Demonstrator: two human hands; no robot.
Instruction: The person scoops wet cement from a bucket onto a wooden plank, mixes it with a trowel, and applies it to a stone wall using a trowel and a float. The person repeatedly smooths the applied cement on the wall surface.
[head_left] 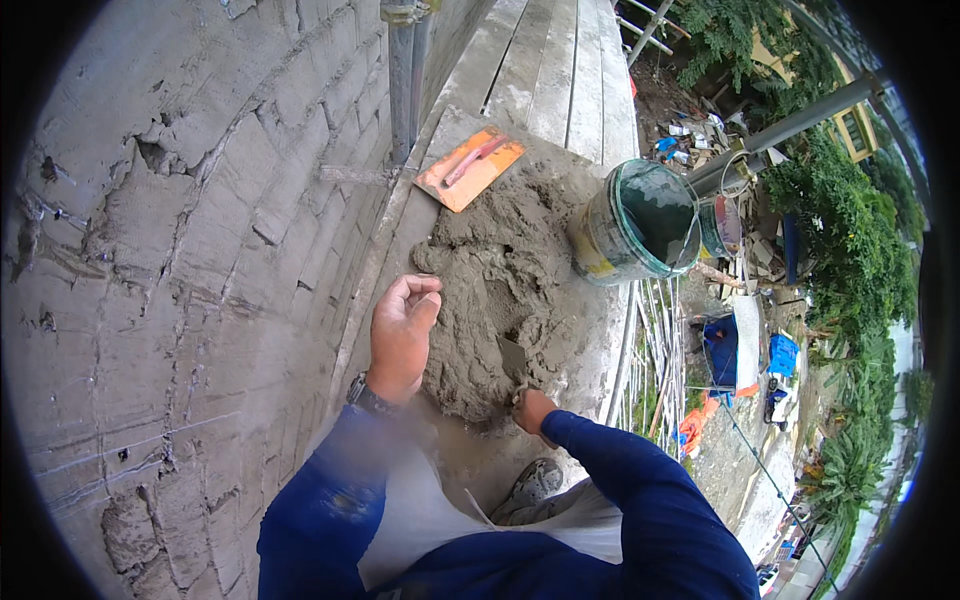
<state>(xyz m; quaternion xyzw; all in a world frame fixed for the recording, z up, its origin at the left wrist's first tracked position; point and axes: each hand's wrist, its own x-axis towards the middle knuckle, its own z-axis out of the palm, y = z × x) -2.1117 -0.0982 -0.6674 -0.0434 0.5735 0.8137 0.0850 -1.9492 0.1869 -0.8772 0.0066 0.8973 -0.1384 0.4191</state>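
Mortar point(475, 290) lies before left hand point(403, 338), half-curled, seemingly empty, and right hand point(534, 411), gripping trowel point(513, 358).

Left hand point(402, 338): bare
Watch point(371, 397): dark, on a dark strap, left of centre
Left sleeve point(322, 510): long, deep blue, smeared with pale marks on the forearm
Right hand point(534, 411): bare
Right sleeve point(645, 475): long, same blue, lower right
Shirt front point(500, 570): dark blue, bottom edge
Lap cloth point(425, 520): whitish, garment type unclear
Shoe point(540, 480): greyish, mottled, lower centre
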